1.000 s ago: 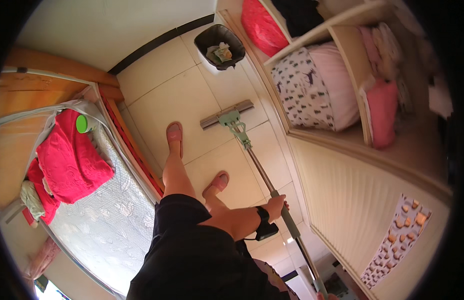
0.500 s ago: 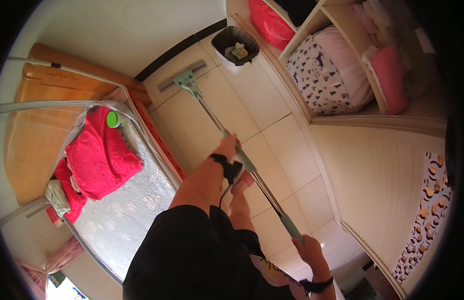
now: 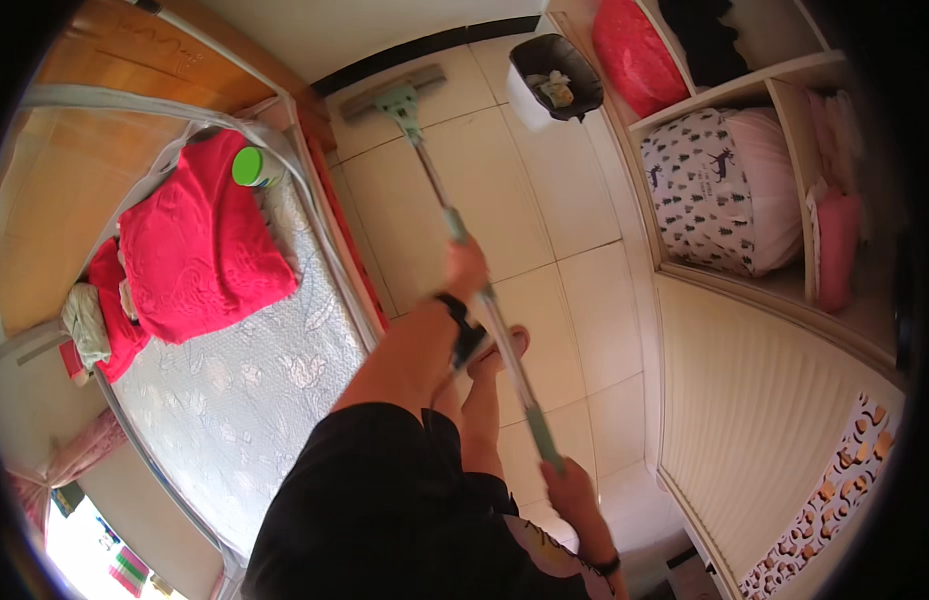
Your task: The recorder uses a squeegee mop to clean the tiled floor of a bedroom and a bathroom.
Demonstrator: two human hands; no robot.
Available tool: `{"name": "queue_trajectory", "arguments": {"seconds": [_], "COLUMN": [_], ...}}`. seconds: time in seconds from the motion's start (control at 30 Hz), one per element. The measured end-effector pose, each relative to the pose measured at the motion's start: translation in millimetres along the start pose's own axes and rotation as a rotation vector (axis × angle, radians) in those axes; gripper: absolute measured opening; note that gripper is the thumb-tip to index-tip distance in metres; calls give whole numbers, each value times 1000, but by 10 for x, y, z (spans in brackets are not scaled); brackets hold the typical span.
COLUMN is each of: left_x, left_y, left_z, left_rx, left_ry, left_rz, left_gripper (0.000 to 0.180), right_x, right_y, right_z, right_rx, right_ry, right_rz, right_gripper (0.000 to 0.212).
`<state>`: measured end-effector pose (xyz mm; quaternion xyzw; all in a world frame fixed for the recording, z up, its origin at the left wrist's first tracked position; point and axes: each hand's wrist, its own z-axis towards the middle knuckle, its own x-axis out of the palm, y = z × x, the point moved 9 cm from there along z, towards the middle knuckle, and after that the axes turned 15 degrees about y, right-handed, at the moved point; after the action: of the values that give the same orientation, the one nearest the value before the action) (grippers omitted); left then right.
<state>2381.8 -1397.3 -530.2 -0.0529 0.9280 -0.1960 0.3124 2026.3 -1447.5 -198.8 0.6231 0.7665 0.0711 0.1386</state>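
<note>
A flat mop with a light green head joint and a wide grey pad slants across the floor, its pad near the far wall. My left hand is closed round the lower part of its metal pole. At the pole's near end, my right hand grips the green handle. Black straps circle both wrists. Below the pole, my foot in a sandal stands on the pale tiles.
On the left is a bed with red bedding, a green-lidded tub and a net frame. A black-lined bin stands by the open shelves at the far right. A cream folding door runs along the right.
The view has shifted, and the mop pad looks slightly closer to the dark skirting. Both hands keep their hold on the pole. My foot shows farther forward under it.
</note>
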Motion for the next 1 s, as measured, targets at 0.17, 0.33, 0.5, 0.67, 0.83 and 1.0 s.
{"name": "queue_trajectory", "arguments": {"seconds": [0.17,0.33,0.5,0.67,0.83,1.0], "left_x": [1886,2699,2573,1465,99,376], "left_y": [-565,-868,-987,-96,4,-423], "left_z": [-2810,-4270,-2975,-246,298,-793], "left_rx": [-402,-535,275,174,-34,41], "left_ry": [199,1096,832,345,23,-118], "left_rz": [-609,-745,-58,320,-233,-582], "left_gripper": [21,44,38,21,49,43], "right_x": [50,386,246,258,149,91], "right_y": [-1436,-1898,-2841,-736,234,-542], "right_z": [-2186,-3370,-2275,-298,393,-58], "right_rx": [-166,271,358,182,-43,-24], "right_ry": [-100,-146,-108,112,178,177], "right_rz": [-161,-221,-135,283,502,491], "right_gripper": [42,28,55,37,34,26]}}
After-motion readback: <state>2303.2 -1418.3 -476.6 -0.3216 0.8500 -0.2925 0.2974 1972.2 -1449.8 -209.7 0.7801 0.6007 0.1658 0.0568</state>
